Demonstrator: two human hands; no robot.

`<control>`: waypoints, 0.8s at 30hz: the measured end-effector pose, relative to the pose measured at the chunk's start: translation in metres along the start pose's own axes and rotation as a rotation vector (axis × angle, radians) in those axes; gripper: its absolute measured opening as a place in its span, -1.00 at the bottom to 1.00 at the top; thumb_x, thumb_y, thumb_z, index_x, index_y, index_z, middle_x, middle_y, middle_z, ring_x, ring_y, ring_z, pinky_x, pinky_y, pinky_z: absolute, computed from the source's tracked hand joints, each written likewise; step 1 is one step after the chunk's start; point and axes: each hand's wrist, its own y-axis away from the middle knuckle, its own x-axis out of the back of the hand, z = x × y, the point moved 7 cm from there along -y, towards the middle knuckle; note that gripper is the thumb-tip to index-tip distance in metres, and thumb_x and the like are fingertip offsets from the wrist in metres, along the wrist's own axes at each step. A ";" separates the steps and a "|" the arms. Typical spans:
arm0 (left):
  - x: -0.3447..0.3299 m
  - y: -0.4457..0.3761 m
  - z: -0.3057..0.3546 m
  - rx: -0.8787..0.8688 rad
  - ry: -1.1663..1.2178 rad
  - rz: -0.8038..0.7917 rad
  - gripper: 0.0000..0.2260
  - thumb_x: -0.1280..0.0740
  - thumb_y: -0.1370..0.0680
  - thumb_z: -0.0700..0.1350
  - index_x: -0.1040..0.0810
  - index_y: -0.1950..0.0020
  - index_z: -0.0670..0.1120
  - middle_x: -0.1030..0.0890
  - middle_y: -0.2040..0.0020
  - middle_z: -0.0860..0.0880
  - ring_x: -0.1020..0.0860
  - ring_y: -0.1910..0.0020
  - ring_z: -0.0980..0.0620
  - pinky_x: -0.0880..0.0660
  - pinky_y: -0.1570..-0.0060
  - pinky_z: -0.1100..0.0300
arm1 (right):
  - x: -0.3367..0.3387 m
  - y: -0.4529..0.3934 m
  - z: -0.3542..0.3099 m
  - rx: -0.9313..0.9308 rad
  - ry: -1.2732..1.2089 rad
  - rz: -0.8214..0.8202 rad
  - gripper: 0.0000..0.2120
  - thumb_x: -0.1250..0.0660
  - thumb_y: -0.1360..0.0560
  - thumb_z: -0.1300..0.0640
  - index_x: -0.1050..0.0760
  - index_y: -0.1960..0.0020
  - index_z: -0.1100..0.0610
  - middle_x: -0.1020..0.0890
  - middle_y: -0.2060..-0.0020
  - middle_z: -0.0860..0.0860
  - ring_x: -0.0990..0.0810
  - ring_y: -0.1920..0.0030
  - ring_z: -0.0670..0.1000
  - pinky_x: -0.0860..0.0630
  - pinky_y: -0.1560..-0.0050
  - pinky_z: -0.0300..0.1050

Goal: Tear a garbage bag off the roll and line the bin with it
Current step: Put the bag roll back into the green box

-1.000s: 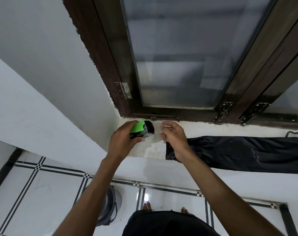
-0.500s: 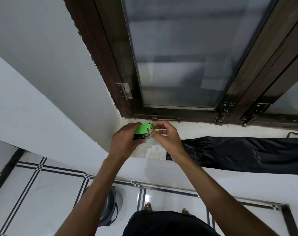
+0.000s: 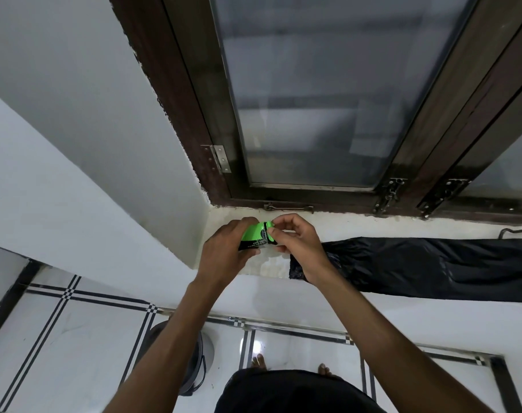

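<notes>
The left hand (image 3: 224, 251) is curled around a small roll of garbage bags (image 3: 255, 236) in a bright green wrapper with a black printed band, fingers over the top and thumb underneath, holding it just above the white window sill (image 3: 358, 226). The right hand (image 3: 295, 242) meets it from the other side: its thumb and forefinger pinch the green wrapper at the roll's end, while the remaining fingers (image 3: 283, 249) are bent below the pinch, near the left thumb. Just beyond the right wrist, away from the fingertips, a black garbage bag (image 3: 432, 268) lies flattened lengthwise along the sill, one end partly hidden under that wrist and the other running off the edge of the view. Past the fingertips stands a dark wooden window frame (image 3: 194, 129) with frosted glass and metal latches. Far below the left forearm, on the white tiled floor (image 3: 60, 338) with black striping, sits a grey bin (image 3: 204, 353), mostly covered by the arm; whether it has a liner inside cannot be told.
</notes>
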 end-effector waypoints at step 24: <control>-0.012 -0.005 0.006 -0.040 -0.106 0.003 -0.50 -0.59 -0.33 -0.01 -0.50 -0.21 0.08 -0.64 0.02 0.01 -0.58 0.10 -0.06 -0.54 0.18 0.14 | 0.016 -0.004 -0.001 0.136 0.308 -0.078 -0.75 -0.49 -0.49 0.21 -0.65 -0.15 0.03 -0.68 0.02 -0.02 -0.71 0.05 -0.06 -0.67 -0.02 -0.09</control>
